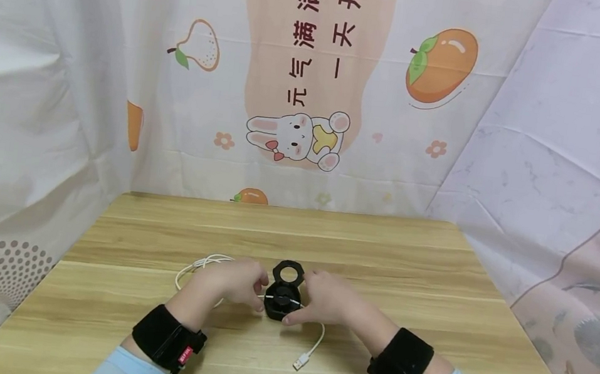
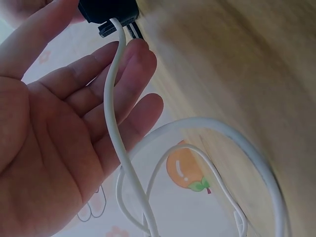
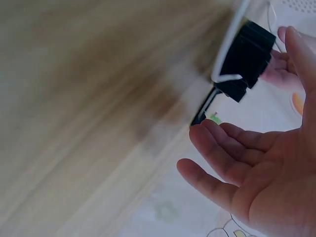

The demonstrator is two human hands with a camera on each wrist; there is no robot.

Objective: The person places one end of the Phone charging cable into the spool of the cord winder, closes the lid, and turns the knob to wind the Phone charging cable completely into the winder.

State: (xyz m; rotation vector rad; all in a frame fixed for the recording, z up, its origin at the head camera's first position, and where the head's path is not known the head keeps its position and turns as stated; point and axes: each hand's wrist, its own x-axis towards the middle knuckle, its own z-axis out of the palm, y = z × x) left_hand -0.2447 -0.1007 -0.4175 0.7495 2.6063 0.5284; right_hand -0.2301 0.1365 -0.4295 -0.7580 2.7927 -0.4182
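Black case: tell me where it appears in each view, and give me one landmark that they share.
Head: the case lies open below the picture's centre, between the left hand and right hand.
Left wrist: the case is at the top edge, left of centre, partly cut off.
Right wrist: the case is in the upper right.
Shared landmark: the white cable, which meets the case in all three.

Case [image 1: 281,308] on the table [image 1: 407,277] — cable loops [image 1: 205,260] left, lid [image 1: 277,271] behind, plug [image 1: 301,361] front-right
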